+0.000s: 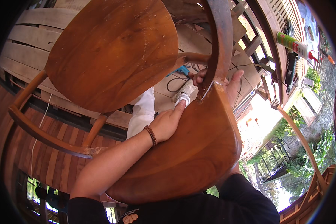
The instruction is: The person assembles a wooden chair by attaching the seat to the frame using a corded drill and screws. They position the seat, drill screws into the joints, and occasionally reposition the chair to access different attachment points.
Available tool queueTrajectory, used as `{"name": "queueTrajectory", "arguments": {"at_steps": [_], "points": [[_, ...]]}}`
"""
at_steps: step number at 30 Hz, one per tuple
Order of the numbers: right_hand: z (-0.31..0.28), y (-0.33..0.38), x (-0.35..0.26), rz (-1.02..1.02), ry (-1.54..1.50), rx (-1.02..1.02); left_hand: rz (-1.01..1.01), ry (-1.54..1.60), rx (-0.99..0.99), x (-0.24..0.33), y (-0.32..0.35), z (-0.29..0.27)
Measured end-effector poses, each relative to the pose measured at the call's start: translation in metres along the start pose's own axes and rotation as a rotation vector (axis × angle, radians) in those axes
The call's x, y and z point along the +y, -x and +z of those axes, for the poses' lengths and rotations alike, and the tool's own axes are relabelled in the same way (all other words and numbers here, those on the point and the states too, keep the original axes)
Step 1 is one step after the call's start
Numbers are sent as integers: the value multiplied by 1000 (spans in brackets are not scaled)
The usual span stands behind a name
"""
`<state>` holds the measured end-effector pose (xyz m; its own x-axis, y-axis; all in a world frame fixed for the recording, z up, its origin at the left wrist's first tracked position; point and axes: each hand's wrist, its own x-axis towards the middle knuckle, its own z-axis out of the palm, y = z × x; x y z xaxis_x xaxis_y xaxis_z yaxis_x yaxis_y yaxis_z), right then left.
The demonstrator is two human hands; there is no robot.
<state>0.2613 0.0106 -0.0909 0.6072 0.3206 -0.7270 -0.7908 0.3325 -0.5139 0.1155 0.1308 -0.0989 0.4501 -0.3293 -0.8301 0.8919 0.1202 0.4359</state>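
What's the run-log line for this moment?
left hand: holds white cloth at edge of wooden panel | right hand: around curved rail from behind | nearby: green-and-white bottle

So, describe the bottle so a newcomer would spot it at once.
Start at the brown wooden chair and go past the right hand to the curved wooden rail at upper right. The bottle overlaps that rail's outer edge in the view. Its green end and red nozzle set it apart from the long black object just below it.
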Motion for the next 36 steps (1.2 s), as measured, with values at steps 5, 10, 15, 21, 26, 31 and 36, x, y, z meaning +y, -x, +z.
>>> {"name": "queueTrajectory", "arguments": {"at_steps": [5,10,15,21,26,31,36], "points": [[-5,-10,8,-67,-92,-277,22,-40,22,0,1,-1],[0,-2,4,-71,140,-28,33,-23,5,-1,2,-1],[5,30,-6,-59,205,243,81,-11,-46,1,13,-9],[14,88,-16,-87,210,210,85,-141,27,7,26,0],[23,109,-11,-23,85,212,78,-167,51,11,26,1],[29,109,-9,11,17,249,90,-167,48,12,25,-1],[29,106,-7,3,19,220,109,-148,-36,9,19,-7]]}}
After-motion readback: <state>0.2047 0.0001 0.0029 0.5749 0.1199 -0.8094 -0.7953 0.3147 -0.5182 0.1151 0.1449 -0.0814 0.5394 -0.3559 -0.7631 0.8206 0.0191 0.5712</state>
